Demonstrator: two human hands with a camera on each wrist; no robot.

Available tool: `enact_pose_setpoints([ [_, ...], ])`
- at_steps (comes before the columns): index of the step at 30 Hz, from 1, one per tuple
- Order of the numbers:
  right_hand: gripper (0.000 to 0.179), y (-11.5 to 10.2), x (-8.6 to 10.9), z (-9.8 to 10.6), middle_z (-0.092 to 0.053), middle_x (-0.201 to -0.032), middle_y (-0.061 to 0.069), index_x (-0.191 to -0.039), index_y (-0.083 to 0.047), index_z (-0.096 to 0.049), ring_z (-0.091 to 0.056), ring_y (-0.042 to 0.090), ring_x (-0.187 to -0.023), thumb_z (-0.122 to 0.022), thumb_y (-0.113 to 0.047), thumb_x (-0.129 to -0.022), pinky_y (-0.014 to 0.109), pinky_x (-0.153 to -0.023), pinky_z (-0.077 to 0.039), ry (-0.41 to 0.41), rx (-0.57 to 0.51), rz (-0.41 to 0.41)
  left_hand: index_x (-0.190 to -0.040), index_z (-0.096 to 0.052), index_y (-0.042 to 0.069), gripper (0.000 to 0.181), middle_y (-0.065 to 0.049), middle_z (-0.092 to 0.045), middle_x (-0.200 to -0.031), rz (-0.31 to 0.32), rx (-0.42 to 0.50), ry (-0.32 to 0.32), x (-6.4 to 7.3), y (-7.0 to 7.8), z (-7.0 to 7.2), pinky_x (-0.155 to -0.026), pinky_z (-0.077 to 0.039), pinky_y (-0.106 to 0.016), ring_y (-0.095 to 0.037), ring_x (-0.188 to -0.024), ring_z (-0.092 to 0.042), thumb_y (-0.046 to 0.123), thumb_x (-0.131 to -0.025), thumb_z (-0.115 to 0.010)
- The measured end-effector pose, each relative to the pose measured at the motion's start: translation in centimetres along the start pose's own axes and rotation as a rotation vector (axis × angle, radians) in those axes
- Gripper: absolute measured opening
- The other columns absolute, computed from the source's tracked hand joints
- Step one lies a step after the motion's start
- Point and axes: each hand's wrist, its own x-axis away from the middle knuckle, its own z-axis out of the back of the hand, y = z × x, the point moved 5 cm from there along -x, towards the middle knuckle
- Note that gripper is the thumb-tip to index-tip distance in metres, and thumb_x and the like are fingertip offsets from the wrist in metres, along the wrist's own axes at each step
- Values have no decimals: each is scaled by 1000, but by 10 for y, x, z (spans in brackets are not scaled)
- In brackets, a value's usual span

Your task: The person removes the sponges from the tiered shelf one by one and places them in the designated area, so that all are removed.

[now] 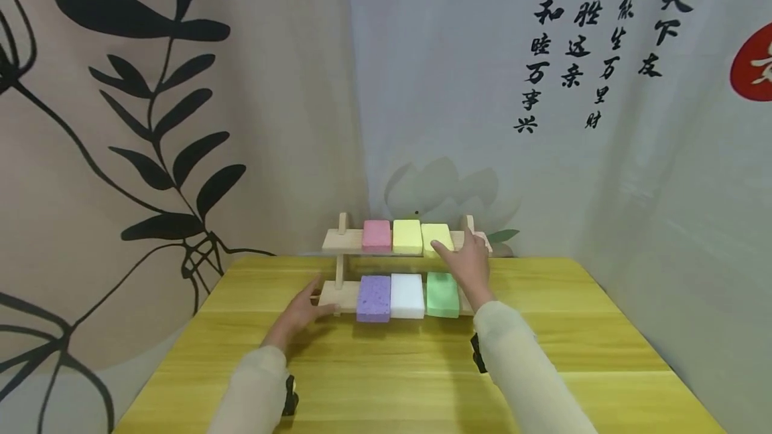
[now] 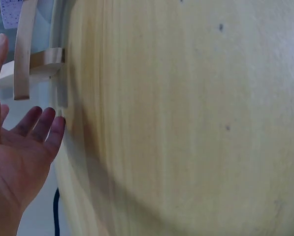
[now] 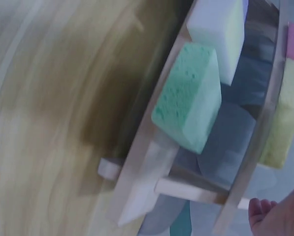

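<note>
A two-tier wooden rack (image 1: 342, 295) stands on the table, holding several block sponges. On its upper shelf sit a pink sponge (image 1: 376, 236), a yellow sponge (image 1: 407, 237) and a second yellow sponge (image 1: 434, 236). The lower shelf carries a purple sponge (image 1: 374, 299), a white sponge (image 1: 407, 296) and a green sponge (image 3: 188, 93). My left hand (image 1: 301, 310), its fingers spread, is beside the lower shelf's left end. At the upper shelf's right end is my right hand (image 1: 469, 263), thumb and index finger apart; the right wrist view shows it apart from the nearer yellow sponge (image 3: 278, 137).
The yellow wood-grain table (image 1: 386, 380) extends in front of the rack and to both sides. Behind it hangs a pale curtain (image 1: 289, 119) with dark plant prints and black writing. A dark cable (image 2: 56, 211) shows past the table edge in the left wrist view.
</note>
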Motion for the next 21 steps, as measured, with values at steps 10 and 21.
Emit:
enact_pose_setpoints([
  [10, 103, 4, 4, -23, -32, -147, 27, -156, 0, -23, -34, 41, -134, -72, -56, -84, 54, -107, -37, 48, -15, -54, -159, -20, 14, 92, -26, -41, -147, 21, -8, 14, 0, -3, -2, -105, -37, -60, -43, -134, -39, 37, -90, -74],
  [21, 95, 0, 4, -34, -39, -140, 29, -151, 5, -33, -39, 43, -129, -75, -49, -85, 54, -104, -39, 84, -38, -49, -156, -28, 7, 85, -32, -40, -147, 15, -46, 8, 2, -3, -3, -110, -32, -58, -46, -136, -38, 40, -91, -72],
])
